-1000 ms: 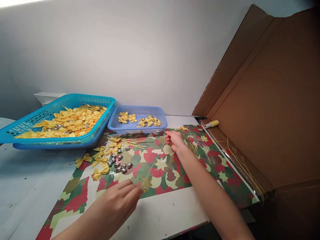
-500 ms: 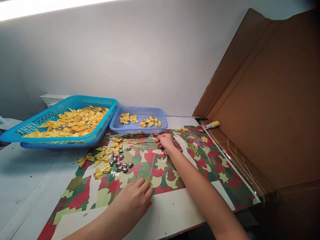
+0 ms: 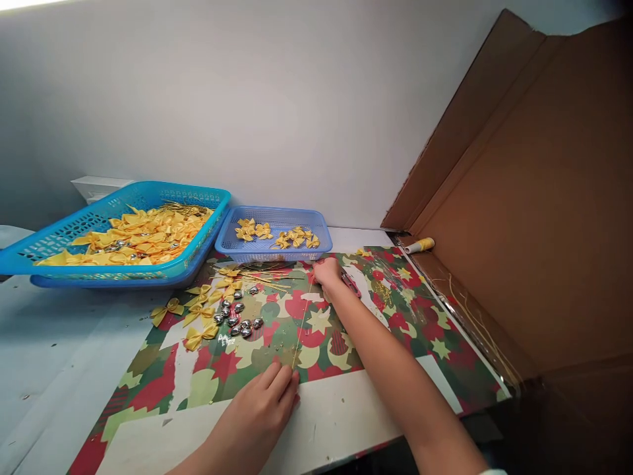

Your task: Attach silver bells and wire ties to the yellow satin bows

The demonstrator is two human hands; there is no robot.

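A thin gold cord (image 3: 302,324) runs taut between my two hands. Its near end is pinched in the closed fingers of my left hand (image 3: 270,404), low over the front of the patterned sheet. Farther off, my right hand (image 3: 327,272) grips the other end, close to the small blue basket's front edge; its fingertips are partly hidden. To the left of the cord lie several shiny silver bells (image 3: 236,316) and several yellow ribbon bows (image 3: 200,313). A red-handled tool (image 3: 351,284), partly covered by my right hand, lies beside it.
A large blue basket (image 3: 198,254) piled with yellow bows stands at the left. Behind the sheet, a small blue basket (image 3: 316,218) holds several bows. Gold wire ties (image 3: 267,280) lie in front. A cardboard wall (image 3: 519,198) bounds the right side, near a yellow-white roll (image 3: 419,246).
The view has shifted slightly. My right hand has gone a little farther away and my left hand a little nearer and leftward, with the cord still stretched between them.
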